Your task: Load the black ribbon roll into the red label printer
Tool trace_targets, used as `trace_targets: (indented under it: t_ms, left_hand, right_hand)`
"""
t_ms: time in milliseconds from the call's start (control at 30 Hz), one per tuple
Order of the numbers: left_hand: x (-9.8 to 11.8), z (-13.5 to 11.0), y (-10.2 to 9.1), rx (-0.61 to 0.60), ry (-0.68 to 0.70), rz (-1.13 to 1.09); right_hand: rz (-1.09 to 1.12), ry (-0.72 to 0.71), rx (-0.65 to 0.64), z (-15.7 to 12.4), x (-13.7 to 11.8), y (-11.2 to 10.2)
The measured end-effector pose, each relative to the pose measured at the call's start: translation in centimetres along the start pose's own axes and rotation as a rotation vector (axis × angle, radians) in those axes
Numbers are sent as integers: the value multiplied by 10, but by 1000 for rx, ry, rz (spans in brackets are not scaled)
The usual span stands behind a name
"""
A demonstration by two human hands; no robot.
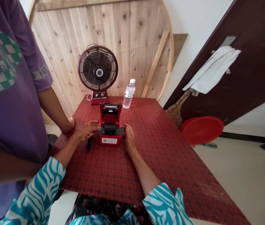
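A small red and black printer stands on the table with its lid raised. A white label with print is stuck on the side facing me. The fingers of my left hand reach to its left side, with the fingertips at the black upper edge. On the other side, my right hand lies against the red casing, its fingers along the wall. Between them, the two hands hold the printer. A short dark strip lies under my left hand; I cannot make out what it is.
A red fan and a clear water bottle stand behind the printer on the red patterned table. At left, a person in a purple shirt leans a hand on the table edge. A red basin is at right.
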State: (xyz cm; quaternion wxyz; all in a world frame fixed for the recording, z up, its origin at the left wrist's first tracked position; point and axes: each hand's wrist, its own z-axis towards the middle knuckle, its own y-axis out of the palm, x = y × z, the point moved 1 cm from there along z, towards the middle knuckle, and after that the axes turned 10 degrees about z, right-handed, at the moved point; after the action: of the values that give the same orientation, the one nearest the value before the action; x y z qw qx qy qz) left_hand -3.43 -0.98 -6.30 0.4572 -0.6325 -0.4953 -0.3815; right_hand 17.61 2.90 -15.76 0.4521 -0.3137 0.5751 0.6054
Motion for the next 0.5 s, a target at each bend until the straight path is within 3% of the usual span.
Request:
trace_targets:
  t_ms: [233, 367, 433, 500]
  left_hand:
    - [3, -5, -4, 44, 112, 73]
    - [19, 1, -7, 199, 303, 320]
    - [34, 7, 0, 269, 425, 494]
    - [50, 18, 13, 260, 520, 698]
  right_hand:
    - [5, 4, -20, -1, -1, 0]
    - [36, 13, -14, 1, 0, 0]
    - [43, 15, -17, 3, 1, 0]
    - [40, 10, -15, 4, 2, 1]
